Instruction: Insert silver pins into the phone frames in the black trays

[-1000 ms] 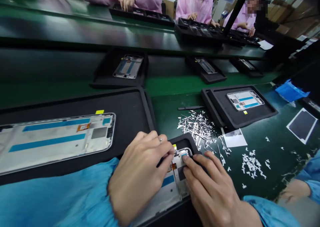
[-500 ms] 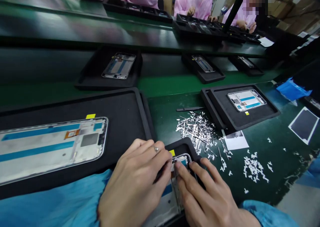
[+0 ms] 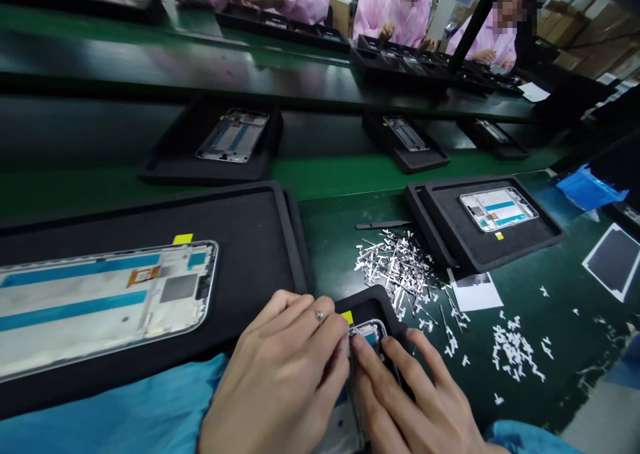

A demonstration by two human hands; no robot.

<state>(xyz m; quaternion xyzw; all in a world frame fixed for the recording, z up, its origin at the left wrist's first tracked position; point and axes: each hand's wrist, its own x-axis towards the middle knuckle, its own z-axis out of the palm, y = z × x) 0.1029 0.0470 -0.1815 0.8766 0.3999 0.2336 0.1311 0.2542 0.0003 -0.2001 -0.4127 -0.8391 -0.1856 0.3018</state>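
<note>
I have the left hand (image 3: 280, 367) over the top end of a phone frame (image 3: 345, 422), its fingers bunched; I cannot tell whether that grip pinches anything. The right hand (image 3: 415, 394) has its grip spread, fingertips against the frame near a yellow tab (image 3: 347, 317). The frame lies in a black tray (image 3: 367, 295) on my green bench (image 3: 330, 221).

Left hand (image 3: 280, 367), silver ring (image 3: 319, 315) on one finger, bunches over the far end of a silver rectangular phone frame with blue strips (image 3: 341, 429); fingertips hidden. Right hand (image 3: 410, 391) rests outstretched fingers there. Black foam tray (image 3: 367, 296) beneath; beyond, on green table (image 3: 330, 241), heap of thin white-and-dark slivers (image 3: 397, 264).
</note>
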